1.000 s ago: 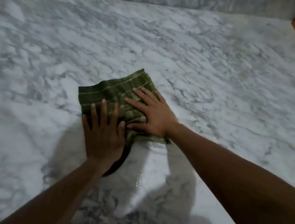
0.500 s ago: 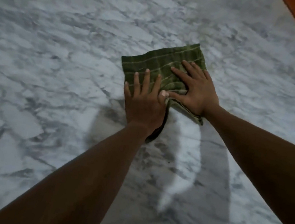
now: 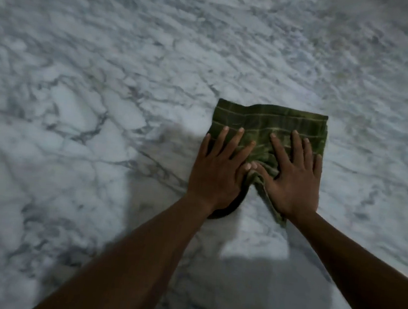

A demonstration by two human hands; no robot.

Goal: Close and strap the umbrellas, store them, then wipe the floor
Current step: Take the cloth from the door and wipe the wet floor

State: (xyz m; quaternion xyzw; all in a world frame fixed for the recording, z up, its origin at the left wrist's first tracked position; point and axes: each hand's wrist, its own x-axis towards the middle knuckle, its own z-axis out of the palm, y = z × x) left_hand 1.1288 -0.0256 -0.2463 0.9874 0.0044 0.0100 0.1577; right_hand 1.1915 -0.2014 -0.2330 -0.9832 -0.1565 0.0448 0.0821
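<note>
Floor wiping is in hand. A green striped cloth (image 3: 269,126) lies flat on the marble floor (image 3: 104,78), right of centre in the view. Both hands are planted on its near half, palms down. The left hand (image 3: 217,171) covers the cloth's left edge; the right hand (image 3: 294,181) covers its right side. The fingers (image 3: 279,148) of each hand are spread and laid flat on the fabric, gripping nothing; the two thumbs almost meet over a bunched fold in the middle. A loose tail of cloth trails back beneath the right wrist.

No umbrella shows anywhere in view, open or closed. Judged from that and from the cloth at work, the closing, strapping and storing steps appear complete, though the storage place cannot be verified from here.

Remaining: the wipe itself. No puddle or wet streak can be made out on the floor around the cloth; motion blur and dim light prevent a firm finding. How much of the floor is covered cannot be determined.
</note>
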